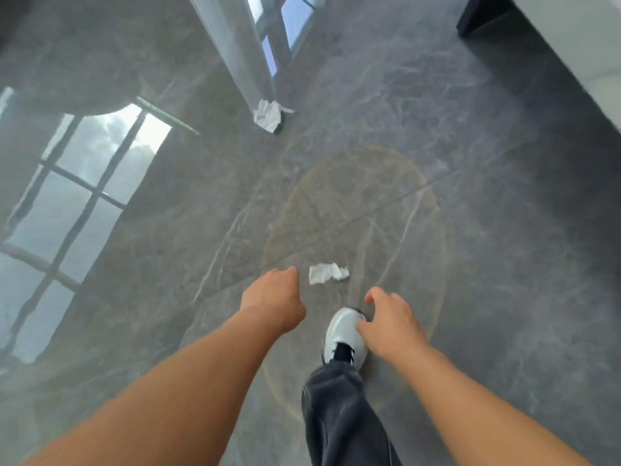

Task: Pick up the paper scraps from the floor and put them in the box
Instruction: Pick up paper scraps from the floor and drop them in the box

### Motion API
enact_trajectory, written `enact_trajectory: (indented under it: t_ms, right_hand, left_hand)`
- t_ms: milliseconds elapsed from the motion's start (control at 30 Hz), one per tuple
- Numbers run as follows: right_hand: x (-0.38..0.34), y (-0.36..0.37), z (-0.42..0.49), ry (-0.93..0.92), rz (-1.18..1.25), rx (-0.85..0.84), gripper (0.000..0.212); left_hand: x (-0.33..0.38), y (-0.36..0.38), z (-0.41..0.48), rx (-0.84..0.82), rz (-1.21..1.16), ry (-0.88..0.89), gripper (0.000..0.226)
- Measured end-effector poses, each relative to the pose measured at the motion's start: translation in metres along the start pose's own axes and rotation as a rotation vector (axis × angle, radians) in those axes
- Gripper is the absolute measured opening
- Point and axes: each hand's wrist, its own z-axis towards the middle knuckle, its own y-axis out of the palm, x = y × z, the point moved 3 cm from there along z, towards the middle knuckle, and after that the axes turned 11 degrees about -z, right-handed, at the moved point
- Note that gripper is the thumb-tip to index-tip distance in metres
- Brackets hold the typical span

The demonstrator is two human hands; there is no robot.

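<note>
A small white paper scrap point(328, 273) lies flat on the glossy grey marble floor, just ahead of my hands. A larger crumpled white paper scrap point(267, 115) lies farther off, toward the top centre. My left hand point(274, 299) hangs just left of the near scrap, fingers curled down, with nothing visible in it. My right hand point(391, 322) hovers to the lower right of that scrap, fingers loosely spread, empty. No box is in view.
My white shoe point(344, 334) and dark trouser leg point(339, 415) stand just below the near scrap. A dark cabinet base with a white front point(551, 38) runs along the upper right. The floor reflects windows and a curtain on the left.
</note>
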Motion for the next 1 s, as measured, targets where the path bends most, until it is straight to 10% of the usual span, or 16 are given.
enact_trajectory:
  t_ms: [233, 500, 833, 1000]
  right_hand:
    - [-0.065, 0.026, 0.1, 0.045, 0.334, -0.017, 0.039]
    - [-0.07, 0.101, 0.091, 0.5, 0.474, -0.112, 0.053]
    - [-0.139, 0.133, 0.21, 0.953, 0.767, 0.155, 0.065]
    - [-0.125, 0.158, 0.244, 1.007, 0.674, 0.164, 0.026]
  left_hand:
    - [-0.009, -0.046, 0.168, 0.107, 0.029, 0.033, 0.032]
    - [-0.021, -0.068, 0.288, 0.149, 0.027, 0.078, 0.046]
    - [-0.052, -0.134, 0.394, 0.19, 0.172, 0.22, 0.064]
    - [-0.058, -0.173, 0.469, 0.294, 0.229, 0.284, 0.072]
